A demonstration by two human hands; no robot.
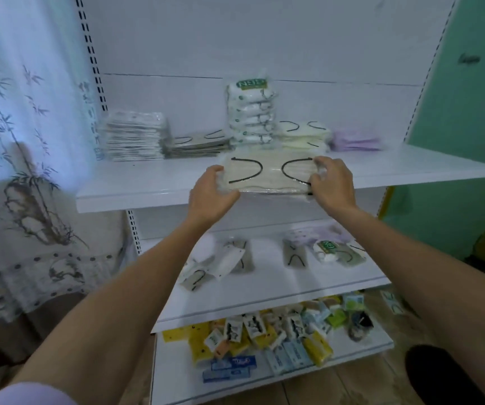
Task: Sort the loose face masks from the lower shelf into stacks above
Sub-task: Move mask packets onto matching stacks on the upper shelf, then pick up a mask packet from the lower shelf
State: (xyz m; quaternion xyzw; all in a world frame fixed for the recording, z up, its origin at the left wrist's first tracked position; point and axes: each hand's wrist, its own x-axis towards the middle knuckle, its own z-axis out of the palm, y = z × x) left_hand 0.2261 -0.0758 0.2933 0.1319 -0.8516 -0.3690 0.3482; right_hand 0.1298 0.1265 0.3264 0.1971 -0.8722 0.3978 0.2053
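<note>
I hold a stack of cream face masks [270, 173] in clear wrap, with black ear loops, at the front edge of the upper shelf [136, 188]. My left hand [212, 191] grips its left end and my right hand [330, 179] grips its right end. Behind it on the upper shelf stand several stacks: white-patterned packs [134, 135], a low grey stack [199, 144], a tall stack of white packs [250, 112], a cream stack [304, 135] and a purple stack [355, 140]. Loose masks [294, 252] lie scattered on the lower shelf [264, 290].
A bottom shelf [375, 340] holds many small coloured packets and boxes. A sheer curtain with a bamboo print [25, 171] hangs at the left. A green wall [466, 112] closes the right side. One mask pack [393, 302] lies on the floor at the right.
</note>
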